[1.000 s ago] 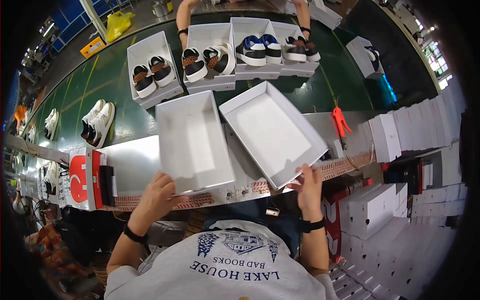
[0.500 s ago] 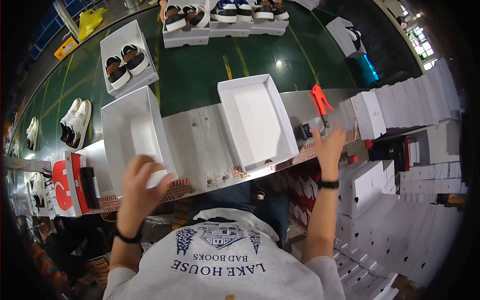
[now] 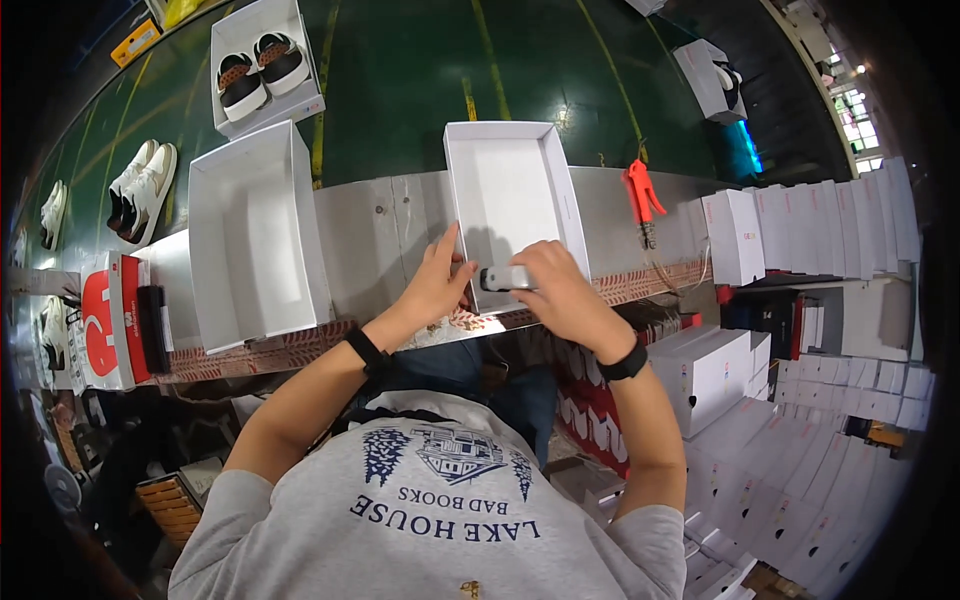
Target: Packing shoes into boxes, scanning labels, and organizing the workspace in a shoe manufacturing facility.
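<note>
Right hand (image 3: 556, 282) had moved inward, clamped on grey tool (image 3: 508, 278); left hand (image 3: 432, 283), fingers apart, touched white box (image 3: 508, 190), seemingly light, stiff, best rim-held.

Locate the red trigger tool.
In the head view's right half, the red tool lies between the right-hand open box and the row of white boxes.

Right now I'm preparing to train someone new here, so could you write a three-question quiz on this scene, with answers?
1. Which hand holds the small pale device?
2. True or false: the red tool lies to the left of the white box nearest that device.
3. How many shoes sit in the upper-left box?

Key:
1. The right hand.
2. False; it lies to the right.
3. Two.
</note>
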Available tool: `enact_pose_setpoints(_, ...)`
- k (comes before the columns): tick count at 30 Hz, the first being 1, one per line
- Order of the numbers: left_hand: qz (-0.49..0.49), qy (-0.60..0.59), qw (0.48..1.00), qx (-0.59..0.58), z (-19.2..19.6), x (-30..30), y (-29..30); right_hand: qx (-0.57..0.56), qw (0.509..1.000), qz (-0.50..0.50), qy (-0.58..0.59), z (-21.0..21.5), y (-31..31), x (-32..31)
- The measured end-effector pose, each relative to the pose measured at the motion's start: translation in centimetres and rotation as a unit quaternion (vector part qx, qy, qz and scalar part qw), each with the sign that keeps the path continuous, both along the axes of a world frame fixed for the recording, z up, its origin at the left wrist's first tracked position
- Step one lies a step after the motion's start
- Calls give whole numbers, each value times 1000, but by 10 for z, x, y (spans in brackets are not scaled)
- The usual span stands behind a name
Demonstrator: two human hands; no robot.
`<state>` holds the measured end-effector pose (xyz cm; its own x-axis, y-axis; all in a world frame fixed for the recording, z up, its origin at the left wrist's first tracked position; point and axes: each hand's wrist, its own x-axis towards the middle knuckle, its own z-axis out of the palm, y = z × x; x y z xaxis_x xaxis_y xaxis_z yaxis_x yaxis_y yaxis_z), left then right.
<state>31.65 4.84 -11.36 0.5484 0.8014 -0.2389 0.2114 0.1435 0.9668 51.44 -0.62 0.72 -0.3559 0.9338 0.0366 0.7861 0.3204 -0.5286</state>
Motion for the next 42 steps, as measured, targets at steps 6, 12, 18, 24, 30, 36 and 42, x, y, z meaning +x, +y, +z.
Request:
enact_pose_setpoints(6,-9,-17,999,-43,11,11,16,-5,998,34,-43,-15,12,-2)
enact_pose_setpoints(12,-12,-1,1000,-20,9,11,18,-21,997,53,-54,-33,18,-1)
enact_pose_setpoints(18,14,13,999,27,6,15,14,-23,994,52,-96,-41,17,-2)
enact_pose_setpoints(24,-36,51,990,129,77,-37,12,-5,1000,13,-24,-27,23,7)
enact_pose_setpoints(30,-76,378,867,316,180,-181,13,83,939,-333,-23,8,-1,117)
enact_pose_setpoints(36,-232,441,818,288,116,-274,9,5,920,-385,-70,-48,-22,170)
enact_pose_setpoints(42,-243,216,916,236,184,-149,18,108,887,-432,-120,-13,-33,97)
